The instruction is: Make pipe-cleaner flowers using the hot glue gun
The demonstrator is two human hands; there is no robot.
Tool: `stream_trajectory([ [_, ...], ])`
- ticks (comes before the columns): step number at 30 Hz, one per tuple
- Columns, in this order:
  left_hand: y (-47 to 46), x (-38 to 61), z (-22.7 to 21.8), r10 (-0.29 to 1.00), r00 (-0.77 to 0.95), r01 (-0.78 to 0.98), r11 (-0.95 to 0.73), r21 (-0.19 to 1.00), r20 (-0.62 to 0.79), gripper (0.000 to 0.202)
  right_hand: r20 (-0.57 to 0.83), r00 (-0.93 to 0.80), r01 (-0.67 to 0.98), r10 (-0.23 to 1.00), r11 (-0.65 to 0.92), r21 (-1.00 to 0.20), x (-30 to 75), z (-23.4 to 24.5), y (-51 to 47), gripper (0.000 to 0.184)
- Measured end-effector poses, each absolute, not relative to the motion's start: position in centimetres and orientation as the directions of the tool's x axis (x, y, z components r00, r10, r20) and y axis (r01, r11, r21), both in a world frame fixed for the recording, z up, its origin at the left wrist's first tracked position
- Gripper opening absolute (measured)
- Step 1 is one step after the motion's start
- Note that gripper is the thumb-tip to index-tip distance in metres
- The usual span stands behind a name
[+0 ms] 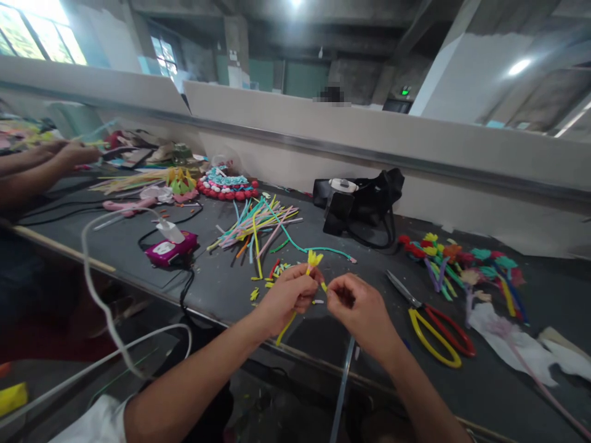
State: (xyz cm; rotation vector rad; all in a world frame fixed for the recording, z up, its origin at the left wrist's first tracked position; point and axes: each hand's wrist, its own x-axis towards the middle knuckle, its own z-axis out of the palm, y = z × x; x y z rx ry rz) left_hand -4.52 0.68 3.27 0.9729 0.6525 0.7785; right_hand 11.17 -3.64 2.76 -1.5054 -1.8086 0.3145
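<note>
My left hand (294,290) is closed around a small yellow pipe-cleaner flower (314,259). Its petals stick up above the fingers, and a yellow stem (285,330) hangs out below. Just to the right, my right hand (359,312) makes a pinch on a short yellow pipe-cleaner piece (324,287) that spans the gap between both hands. Where that piece meets the flower is hidden by my left fingers. Behind my left hand lie short cut pipe-cleaner pieces (255,294). A heap of long pipe cleaners (258,223) spreads farther back on the dark table.
Scissors (422,306) with red and yellow handles lie to the right, near finished pipe-cleaner flowers (455,252). A black bag (376,197) stands at the back. Left are a purple power socket (172,247), a pink glue gun (129,206), cables and another person's hands (74,154).
</note>
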Motion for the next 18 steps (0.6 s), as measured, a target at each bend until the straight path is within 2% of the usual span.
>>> stream_trajectory([
  [6, 0.44, -4.11, 3.26, 0.824, 0.553, -0.234, 0.294, 0.927, -0.122, 0.023, 0.37, 0.018, 0.707, 0.929, 0.25, -0.662, 10.97, 3.42, -3.81, 0.009],
  [12, 0.85, -4.13, 2.61, 0.867, 0.485, -0.298, 0.286, 0.911, -0.114, 0.026, 0.33, 0.018, 0.638, 0.944, 0.243, -0.73, 10.9, 3.59, -4.1, 0.014],
  [18, 1.22, -4.46, 2.59, 0.861, 0.494, -0.351, 0.324, 0.878, -0.12, 0.027, 0.39, 0.1, 0.634, 0.916, 0.243, -0.734, 11.15, 3.82, -4.22, 0.013],
])
